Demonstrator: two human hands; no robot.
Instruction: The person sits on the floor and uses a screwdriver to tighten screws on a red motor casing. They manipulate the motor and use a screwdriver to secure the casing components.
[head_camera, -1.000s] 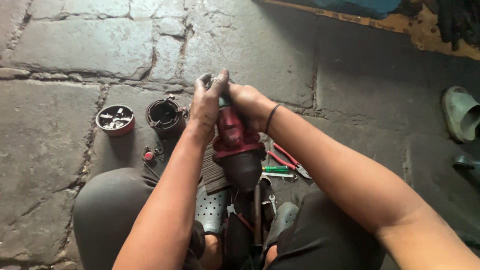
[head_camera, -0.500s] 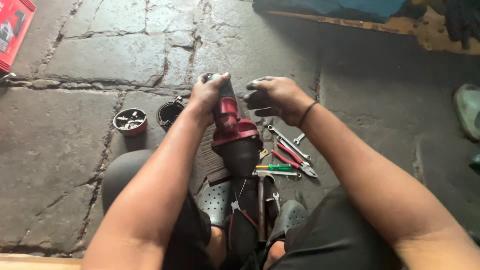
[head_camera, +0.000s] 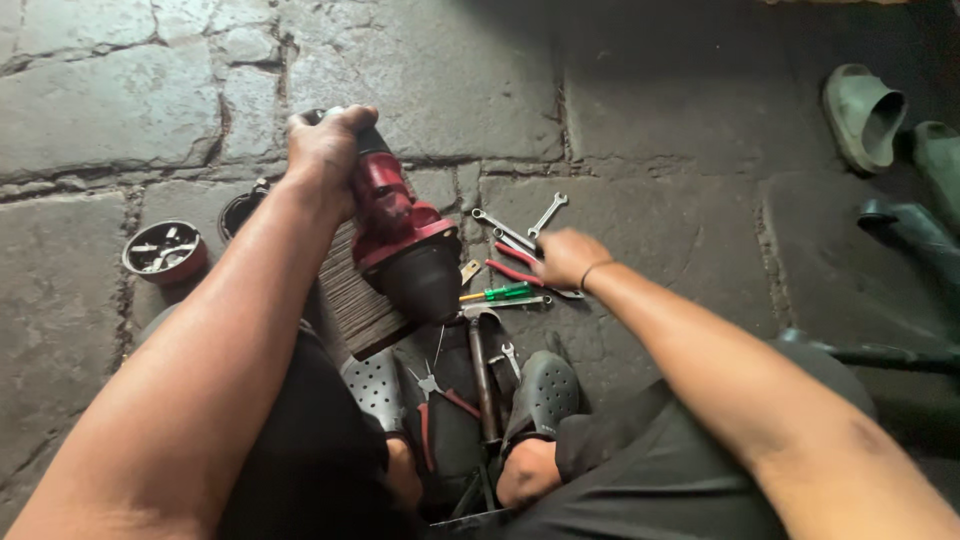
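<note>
My left hand (head_camera: 325, 150) grips the top end of a red and black power tool (head_camera: 400, 235) that stands tilted between my knees, its black end down. My right hand (head_camera: 565, 258) is off the tool and low over hand tools lying on the stone floor. Its bent fingers rest over red-handled pliers (head_camera: 512, 268), beside two small wrenches (head_camera: 548, 212) and a green-handled screwdriver (head_camera: 505, 293). Whether it has closed on any of them is hidden by the fingers.
A red tin of small parts (head_camera: 165, 252) and a black round cup (head_camera: 240, 210) sit at the left. A hammer (head_camera: 482, 370) lies between my grey clogs (head_camera: 540, 390). Green sandals (head_camera: 865, 115) and a dark boot (head_camera: 915, 230) stand at the right.
My right hand let go of the power tool and moved right and down to the hand tools on the floor. My left hand kept its grip on the tool's top.
</note>
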